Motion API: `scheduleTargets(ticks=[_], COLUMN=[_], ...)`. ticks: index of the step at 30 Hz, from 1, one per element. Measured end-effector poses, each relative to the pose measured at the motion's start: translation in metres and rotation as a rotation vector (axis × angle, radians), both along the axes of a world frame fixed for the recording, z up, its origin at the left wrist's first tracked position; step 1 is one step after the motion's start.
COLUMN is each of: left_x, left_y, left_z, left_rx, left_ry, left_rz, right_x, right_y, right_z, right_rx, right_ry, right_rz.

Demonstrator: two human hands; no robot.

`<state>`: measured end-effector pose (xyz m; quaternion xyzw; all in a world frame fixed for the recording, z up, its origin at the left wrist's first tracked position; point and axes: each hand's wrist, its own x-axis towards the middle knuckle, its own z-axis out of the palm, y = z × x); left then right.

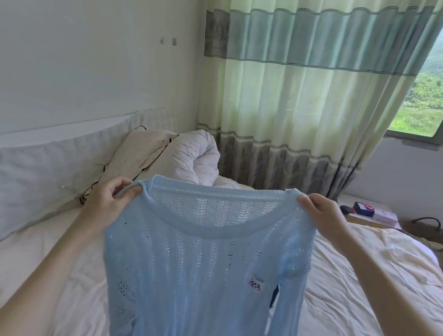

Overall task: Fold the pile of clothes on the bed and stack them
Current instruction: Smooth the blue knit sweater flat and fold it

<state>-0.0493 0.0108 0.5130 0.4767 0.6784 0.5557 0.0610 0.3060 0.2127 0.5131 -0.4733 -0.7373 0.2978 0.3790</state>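
The light blue open-knit sweater (204, 262) is held up in the air above the cream-sheeted bed (364, 308), front facing the camera, with its body hanging straight down past the lower edge of the view. The left hand (109, 199) pinches the sweater's left shoulder beside the ribbed neckline, thumb and curled fingers closed on the knit. The right hand (322, 215) grips the opposite shoulder in the same manner, fingers curled over the top edge of the fabric. Both arms are extended forward, and the neckline is stretched level between the two hands. A small white label (255, 283) is attached to the sweater's chest. At the head of the bed, a rolled white duvet (197, 154) lies against a cream pillow with dark piping (139, 153). A green-and-cream striped curtain (307, 81) hangs behind the bed. A woven basket (439, 237) stands beside the bed on the right.
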Motion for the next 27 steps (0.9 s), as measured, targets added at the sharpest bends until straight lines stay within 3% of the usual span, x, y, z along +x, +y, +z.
scheduleTargets(ticks=[2, 5, 13, 27], left_x=[0.000, 0.003, 0.032, 0.021], left_y=[-0.011, -0.037, -0.117, -0.185], left_z=[-0.010, -0.031, -0.080, 0.019], left_rx=[-0.043, -0.130, -0.156, 0.230], left_ry=[0.072, 0.114, -0.060, 0.028], left_rz=[0.063, 0.156, 0.177, 0.208], right_x=[-0.003, -0.006, 0.013, 0.010], right_y=[-0.009, -0.024, -0.092, -0.211], right_z=[-0.006, -0.022, -0.066, 0.045], right_rx=[-0.022, 0.054, 0.087, 0.479], right_ry=[0.109, 0.107, 0.076, 0.241], right_rz=[0.012, 0.006, 0.014, -0.283])
